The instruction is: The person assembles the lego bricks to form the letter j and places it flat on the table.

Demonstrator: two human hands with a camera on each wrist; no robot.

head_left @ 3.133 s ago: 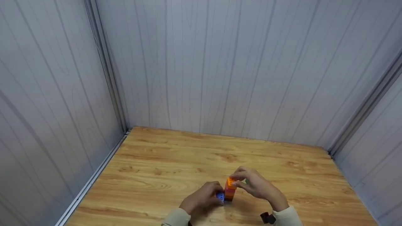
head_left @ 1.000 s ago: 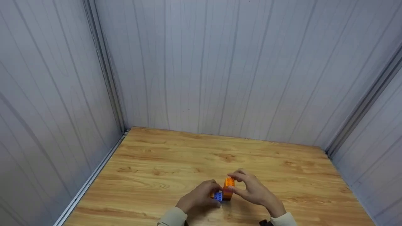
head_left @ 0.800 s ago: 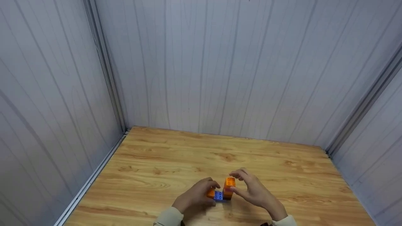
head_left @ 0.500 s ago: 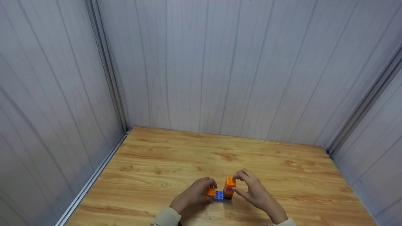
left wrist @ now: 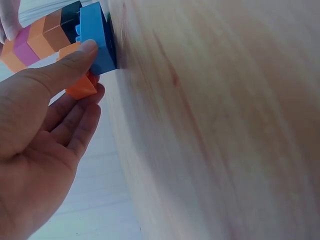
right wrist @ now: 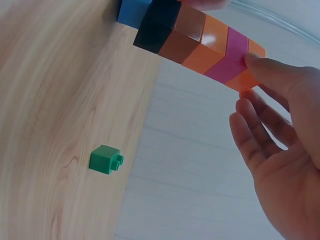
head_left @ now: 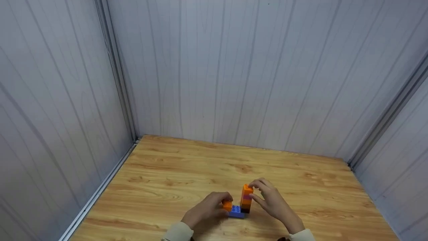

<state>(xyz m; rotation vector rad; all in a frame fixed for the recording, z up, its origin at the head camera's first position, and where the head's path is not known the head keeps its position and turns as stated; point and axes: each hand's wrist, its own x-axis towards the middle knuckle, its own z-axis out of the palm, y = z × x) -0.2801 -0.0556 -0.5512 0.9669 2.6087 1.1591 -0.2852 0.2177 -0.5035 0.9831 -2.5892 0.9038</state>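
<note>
A long blue toy brick (head_left: 236, 212) forms the base, with bare studs in its middle. On its right end rises a brick tower (head_left: 246, 199): black, brown, orange, pink and orange from bottom to top. My left hand (head_left: 209, 208) pinches the orange brick (head_left: 227, 205) on the base's left end; in the left wrist view the thumb (left wrist: 75, 62) also lies against the blue side. With my right hand (head_left: 271, 202) I hold the tower's top, the thumb (right wrist: 272, 72) on the pink and upper orange bricks (right wrist: 238, 52), fingertips at the far side.
A loose green brick (right wrist: 105, 159) lies on its side on the wooden table (head_left: 160, 174), seen only in the right wrist view. Pale panel walls (head_left: 207, 67) enclose the table at the back and both sides.
My left hand has slid left off the blue brick's middle, uncovering its studs and the orange brick. My right fingers loosened around the tower's top, then came back against it.
</note>
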